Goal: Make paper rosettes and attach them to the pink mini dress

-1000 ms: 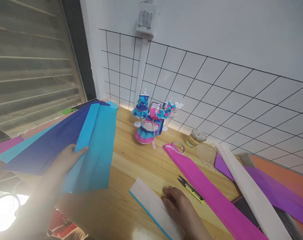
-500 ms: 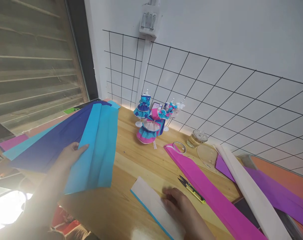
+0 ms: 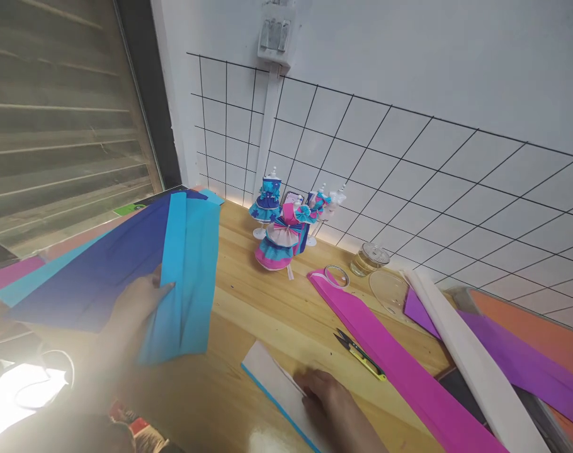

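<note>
My left hand (image 3: pixel 138 302) is closed on the left edge of a folded light-blue sheet (image 3: pixel 192 270), its thumb lying on top. Dark-blue material (image 3: pixel 92 267) spreads out under and left of that sheet. Near the front edge, my right hand (image 3: pixel 324 393) has its fingers curled at the upper right edge of a pale strip (image 3: pixel 272 377) with a blue border, and the strip's edge is slightly lifted there. Yellow-handled thread snips (image 3: pixel 361 355) rest to the right of this hand, beside a long magenta strip (image 3: pixel 385 340).
Small dress stands (image 3: pixel 277 242) are at the back centre. A silver ring (image 3: pixel 337 276) lies on the magenta strip, near a clear jar (image 3: pixel 369 259). White (image 3: pixel 475 358) and purple (image 3: pixel 517 352) strips lie at right. A bright lamp glares at lower left.
My left hand has shifted right and slightly down, and the light-blue sheet's left part is drawn in narrower. My right hand has moved a little left, and the pale strip's edge has lifted.
</note>
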Motion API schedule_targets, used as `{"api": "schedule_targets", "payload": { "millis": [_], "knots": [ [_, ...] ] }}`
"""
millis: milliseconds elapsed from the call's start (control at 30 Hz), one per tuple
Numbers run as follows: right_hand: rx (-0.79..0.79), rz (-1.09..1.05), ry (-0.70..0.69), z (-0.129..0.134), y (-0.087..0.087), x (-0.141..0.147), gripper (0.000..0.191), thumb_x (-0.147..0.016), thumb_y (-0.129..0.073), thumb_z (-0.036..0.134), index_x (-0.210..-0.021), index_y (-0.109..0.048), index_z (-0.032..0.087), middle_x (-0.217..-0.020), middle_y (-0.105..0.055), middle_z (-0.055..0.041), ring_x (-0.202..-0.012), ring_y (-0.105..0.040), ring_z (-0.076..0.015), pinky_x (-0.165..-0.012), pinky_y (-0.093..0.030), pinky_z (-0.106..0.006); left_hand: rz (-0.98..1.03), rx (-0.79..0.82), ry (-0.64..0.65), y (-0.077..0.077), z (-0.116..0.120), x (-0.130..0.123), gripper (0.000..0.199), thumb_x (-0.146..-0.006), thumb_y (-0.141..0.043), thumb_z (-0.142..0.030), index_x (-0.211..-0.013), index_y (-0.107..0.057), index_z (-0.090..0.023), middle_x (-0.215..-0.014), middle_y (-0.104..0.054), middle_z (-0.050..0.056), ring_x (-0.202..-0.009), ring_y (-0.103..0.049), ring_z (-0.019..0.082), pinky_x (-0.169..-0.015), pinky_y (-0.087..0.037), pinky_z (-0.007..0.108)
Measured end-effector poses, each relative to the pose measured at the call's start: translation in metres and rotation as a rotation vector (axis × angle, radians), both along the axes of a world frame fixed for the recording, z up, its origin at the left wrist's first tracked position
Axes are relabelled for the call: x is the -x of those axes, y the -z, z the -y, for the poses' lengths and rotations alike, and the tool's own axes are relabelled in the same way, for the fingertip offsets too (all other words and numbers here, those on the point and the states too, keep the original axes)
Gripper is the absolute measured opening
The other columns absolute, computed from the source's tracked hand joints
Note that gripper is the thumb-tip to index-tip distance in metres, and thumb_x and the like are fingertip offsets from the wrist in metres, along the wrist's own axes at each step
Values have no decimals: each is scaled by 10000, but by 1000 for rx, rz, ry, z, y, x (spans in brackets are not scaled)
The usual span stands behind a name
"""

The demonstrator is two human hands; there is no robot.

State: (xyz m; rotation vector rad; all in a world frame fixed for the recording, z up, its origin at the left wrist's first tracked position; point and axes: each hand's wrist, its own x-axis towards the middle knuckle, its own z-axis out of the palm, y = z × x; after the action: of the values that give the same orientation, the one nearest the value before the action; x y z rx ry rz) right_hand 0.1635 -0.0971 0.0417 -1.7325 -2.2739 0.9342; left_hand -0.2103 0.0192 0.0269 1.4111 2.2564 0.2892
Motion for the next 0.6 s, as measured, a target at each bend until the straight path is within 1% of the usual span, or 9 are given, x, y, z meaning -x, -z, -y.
{"api": "schedule_targets", "payload": {
  "millis": [133, 267, 333, 400, 467, 500, 567, 600],
  "knots": [
    [19, -50, -82, -1, 4, -2, 259, -642, -411, 27, -742, -567, 206, -778, -572, -4, -748, -539, -141, -674, -383, -208, 12, -6, -1, 1, -4, 0, 383, -704, -423, -524, -799, -539, -172, -795, -600, 33, -806, -546, 228, -595, -352, 250],
    [-10, -86, -41, -2, 6, -5, 280, -691, -429, 60, -867, -579, 219, -814, -570, -11, -764, -541, -144, -693, -393, -218, 36, -126, -13, -1, -4, 0, 378, -711, -432, -514, -830, -529, -168, -843, -590, 27, -830, -536, 221, -599, -354, 242],
    [-12, -92, -22, -3, 6, -6, 295, -705, -438, 74, -916, -580, 224, -817, -569, -14, -761, -545, -146, -696, -398, -221, 107, -214, -50, -2, -4, -2, 376, -711, -453, -507, -838, -529, -162, -848, -590, 21, -822, -537, 211, -610, -366, 241],
    [-15, -94, -17, -3, 7, -7, 285, -710, -450, 81, -920, -583, 221, -811, -566, -15, -760, -546, -146, -699, -398, -222, 295, -284, -108, -3, -3, -6, 376, -715, -471, -505, -850, -522, -158, -806, -593, 8, -764, -546, 189, -601, -389, 243],
    [-18, -111, -13, -3, 7, -7, 252, -723, -459, 96, -905, -584, 217, -817, -566, -16, -770, -544, -146, -706, -398, -221, 588, -315, -173, -7, -3, -13, 379, -710, -500, -498, -876, -508, -157, -735, -594, -8, -677, -550, 166, -568, -421, 252],
    [-18, -120, -10, -3, 8, -7, 233, -734, -457, 106, -896, -583, 216, -821, -567, -16, -774, -543, -145, -706, -398, -221, 725, -326, -230, -10, -2, -17, 380, -693, -533, -488, -875, -505, -155, -687, -591, -15, -628, -547, 159, -545, -434, 261],
    [-18, -139, -7, -3, 8, -7, 203, -752, -451, 126, -883, -581, 212, -821, -570, -18, -764, -542, -145, -693, -401, -223, 966, -346, -301, -19, 1, -28, 377, -631, -634, -412, -889, -520, -162, -661, -611, -12, -602, -561, 165, -547, -468, 291],
    [-22, -150, -7, -4, 8, -7, 189, -761, -449, 138, -875, -581, 208, -817, -572, -20, -757, -541, -146, -686, -402, -225, 1072, -350, -282, -26, 3, -34, 371, -600, -674, -357, -883, -541, -159, -668, -626, 3, -604, -575, 177, -561, -482, 308]
  ]
}}
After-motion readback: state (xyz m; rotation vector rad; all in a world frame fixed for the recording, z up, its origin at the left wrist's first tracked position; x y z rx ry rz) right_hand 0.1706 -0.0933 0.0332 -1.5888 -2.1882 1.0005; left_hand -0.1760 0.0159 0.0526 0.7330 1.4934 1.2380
